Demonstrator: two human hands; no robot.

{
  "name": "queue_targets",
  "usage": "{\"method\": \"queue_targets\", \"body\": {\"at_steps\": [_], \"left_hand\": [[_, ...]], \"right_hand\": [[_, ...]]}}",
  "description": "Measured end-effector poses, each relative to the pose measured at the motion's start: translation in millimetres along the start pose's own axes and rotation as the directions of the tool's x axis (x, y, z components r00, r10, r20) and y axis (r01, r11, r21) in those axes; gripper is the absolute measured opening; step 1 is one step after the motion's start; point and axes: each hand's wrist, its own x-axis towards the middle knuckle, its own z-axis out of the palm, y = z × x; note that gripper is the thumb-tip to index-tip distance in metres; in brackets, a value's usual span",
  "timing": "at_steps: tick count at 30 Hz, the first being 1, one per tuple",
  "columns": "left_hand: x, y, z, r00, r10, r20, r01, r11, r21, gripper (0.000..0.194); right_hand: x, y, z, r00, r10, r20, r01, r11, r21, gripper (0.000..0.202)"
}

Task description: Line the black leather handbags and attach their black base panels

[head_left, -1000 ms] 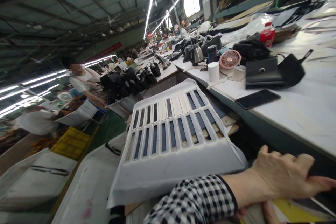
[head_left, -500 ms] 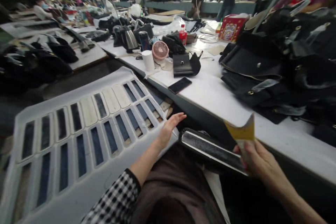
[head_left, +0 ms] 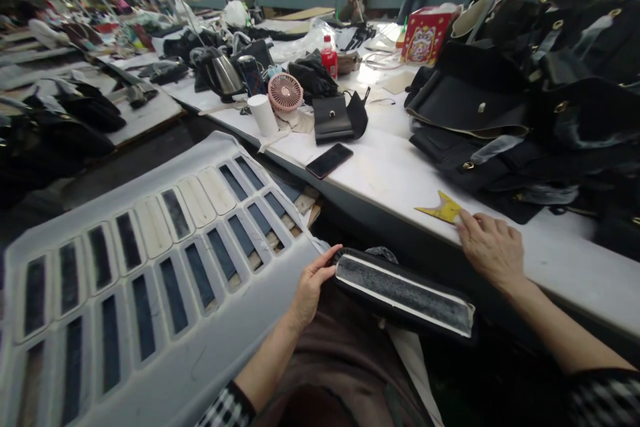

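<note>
A dark bag base [head_left: 405, 290] with a white-edged long strip lies across the person's lap. At its left end my left hand [head_left: 313, 283] pinches the edge between thumb and fingers. My right hand [head_left: 490, 247] is over the front edge of the white table [head_left: 390, 193], its fingers closed on the near end of a yellow notched scraper-like piece [head_left: 443, 207], which lies low against the tabletop. On the left is a grey panel [head_left: 200, 360] with rows of long slots, a few of them filled with cream pieces [head_left: 153, 225].
A phone [head_left: 330, 161], a small black bag [head_left: 334, 119], a pink fan [head_left: 285, 92] and a white roll [head_left: 263, 115] stand or lie on the table. Black bags [head_left: 470, 97] are piled at the right. Two people are in the background.
My left hand has come down onto the bag base's end. My right hand has moved from above the base up to the table, lowering the yellow piece there.
</note>
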Motion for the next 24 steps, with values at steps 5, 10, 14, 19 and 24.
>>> {"method": "queue_targets", "body": {"at_steps": [5, 10, 14, 19, 24], "left_hand": [[4, -3, 13.1, 0.983, 0.06, -0.171, -0.043, 0.994, 0.098, 0.045], [3, -3, 19.4, 0.975, 0.059, -0.214, -0.034, 0.993, 0.116, 0.044], [-1, -4, 14.0, 0.983, 0.024, -0.184, -0.002, 0.993, 0.121, 0.049], [9, -12, 7.3, 0.993, -0.023, -0.118, 0.033, 0.996, 0.084, 0.051], [15, -9, 13.4, 0.995, -0.084, -0.049, 0.086, 0.995, 0.04, 0.052]], "right_hand": [[-2, 1, 10, 1.0, 0.008, -0.013, -0.008, 1.0, 0.009, 0.04], [5, -1, 11, 0.998, 0.054, -0.021, -0.049, 0.981, 0.186, 0.043], [-6, 2, -12, 0.957, 0.29, 0.032, -0.225, 0.666, 0.711, 0.042], [-72, -17, -51, 0.849, 0.485, 0.207, -0.375, 0.28, 0.884, 0.041], [-126, -61, -74, 0.603, 0.339, 0.722, -0.515, -0.527, 0.677, 0.044]]}}
